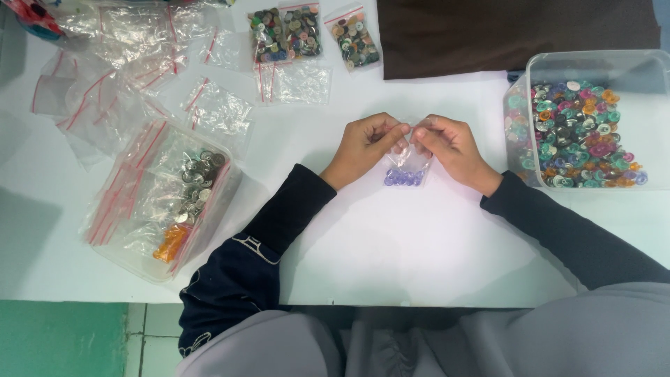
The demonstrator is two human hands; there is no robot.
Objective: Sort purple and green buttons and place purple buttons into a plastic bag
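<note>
At the middle of the white table (391,244), both my hands pinch the top edge of a small clear zip bag (407,166). Several purple buttons (403,179) lie at the bottom of that bag. My left hand (363,145) grips the bag's left corner, and my right hand (450,143) grips its right corner. The fingertips of both hands nearly meet above the bag. Black sleeves cover both forearms.
A clear plastic tub (593,70) of several mixed coloured buttons stands at the right. Another clear tub (139,255) with bags of silver and orange buttons sits at the left. Empty zip bags (118,84) are scattered at the back left, filled button bags (293,33) at the back, brown cloth (516,31) behind.
</note>
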